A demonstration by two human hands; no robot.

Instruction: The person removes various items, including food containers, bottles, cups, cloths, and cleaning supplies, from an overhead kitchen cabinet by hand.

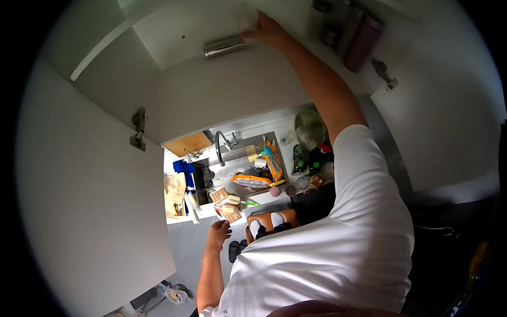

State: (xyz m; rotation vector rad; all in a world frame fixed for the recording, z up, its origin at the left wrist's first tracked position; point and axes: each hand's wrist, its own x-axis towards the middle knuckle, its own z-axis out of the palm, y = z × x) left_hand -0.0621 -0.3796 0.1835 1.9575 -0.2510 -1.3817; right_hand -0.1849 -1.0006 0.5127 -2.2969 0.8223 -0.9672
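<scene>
High inside an open white cabinet, my right hand (266, 30) has its thumb and fingers around a pale, blurred, see-through thing (245, 16) that I cannot make out. A shiny metallic cylinder (226, 47) lies on its side just below the thumb. Lower down, my left hand (219, 233) hangs beside the counter edge, its fingers loosely curled and slightly apart with nothing visible in them. Just above it in view is a striped wooden rack (226, 205) with pale items on it.
Cabinet doors (95, 174) stand open on both sides. A purple bottle (364, 42) is at the cabinet's right. Below are a sink with a faucet (219, 149), orange packages (251, 182), green bottles (300, 158) and cloths (174, 191). My feet are on an orange stool (289, 215).
</scene>
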